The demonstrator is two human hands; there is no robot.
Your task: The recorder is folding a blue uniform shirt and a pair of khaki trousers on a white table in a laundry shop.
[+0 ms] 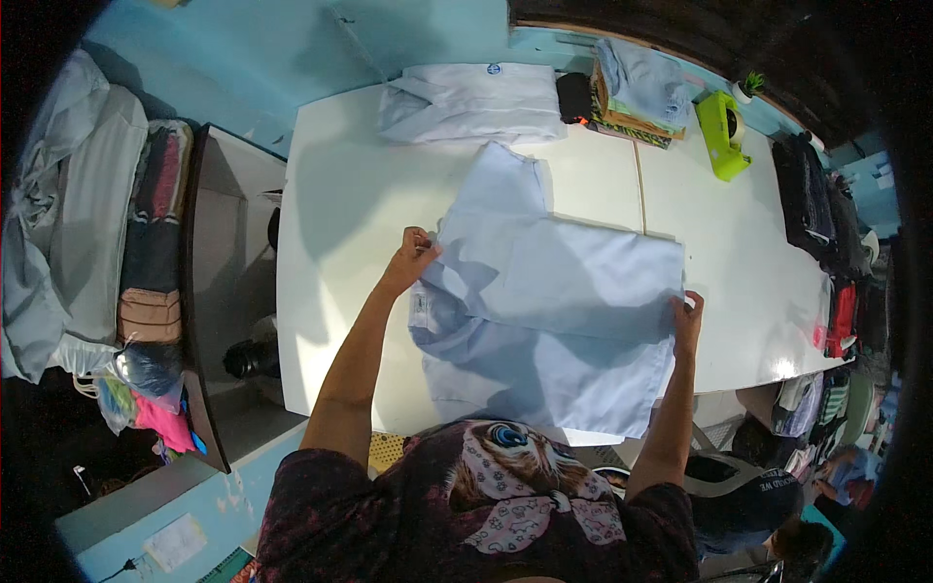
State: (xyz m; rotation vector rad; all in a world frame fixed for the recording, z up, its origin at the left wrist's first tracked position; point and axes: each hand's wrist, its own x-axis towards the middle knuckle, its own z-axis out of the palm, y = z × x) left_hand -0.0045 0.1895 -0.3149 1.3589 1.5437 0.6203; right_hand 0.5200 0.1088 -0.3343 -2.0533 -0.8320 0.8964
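Note:
A light blue short-sleeved shirt point(554, 291) lies spread sideways on the white table point(350, 197), its collar to the left and one sleeve pointing away from me. My left hand point(414, 256) pinches the cloth near the shoulder, just above the collar. At the right end, my right hand point(686, 313) has the hem edge between thumb and fingers. The shirt's near side reaches the table's front edge, close to my body. A label bearing writing shows inside the collar.
Folded white garments point(474, 102) lie at the back, beside a black item and a cloth stack point(641, 87). A green tape dispenser point(721, 135) stands back right. Dark folded clothes point(802, 197) line the right edge. Left is a shelf with garments point(149, 248). A person point(758, 503) is at lower right.

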